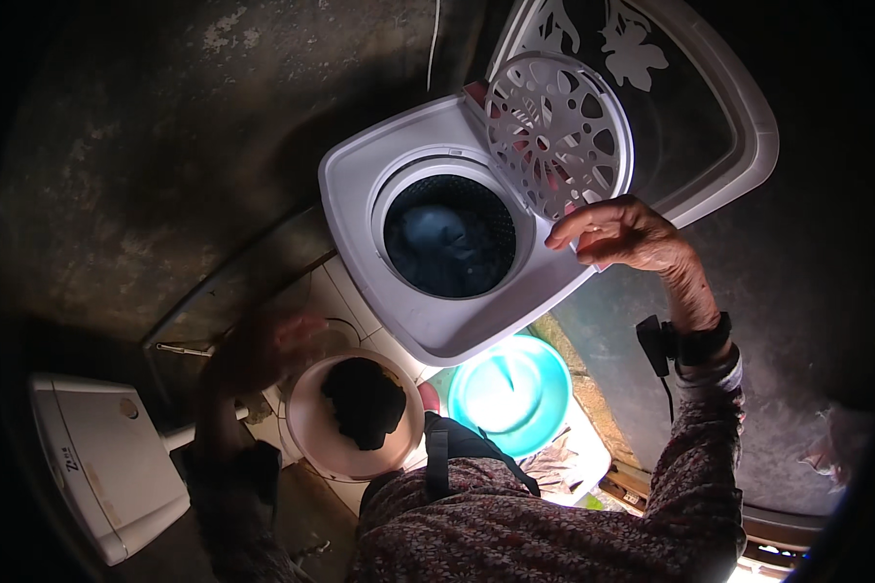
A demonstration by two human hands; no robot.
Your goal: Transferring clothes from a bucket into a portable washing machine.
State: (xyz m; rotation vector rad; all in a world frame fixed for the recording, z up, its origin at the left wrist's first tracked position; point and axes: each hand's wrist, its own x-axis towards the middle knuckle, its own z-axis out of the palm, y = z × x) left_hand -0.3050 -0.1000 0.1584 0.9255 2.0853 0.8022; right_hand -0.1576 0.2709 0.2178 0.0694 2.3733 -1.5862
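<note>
A white spin tub machine (pixel 360 204) stands ahead of me with its round drum opening uncovered. Wet-looking dark blue cloth (pixel 447 238) and a paler bulge lie inside the drum. Its round perforated inner lid (pixel 554 136) is raised at the opening's right side. Beside that lid's lower edge is my right hand (pixel 622 233), fingers bent and apart, with nothing visible in them; whether it touches the lid I cannot tell. My left hand (pixel 297 335), shadowed and somewhat blurred, reaches over the rim of a pale pink bucket (pixel 306 418), fingers stretched out. Black cloth (pixel 365 398) sits in the bucket.
The larger outer lid (pixel 749 146), with a clear patterned panel, stands raised at the far right. A turquoise basin (pixel 554 389) is on the floor near my body. At the left is a white toilet cistern (pixel 107 457). Dark walls (pixel 185 146) close in behind.
</note>
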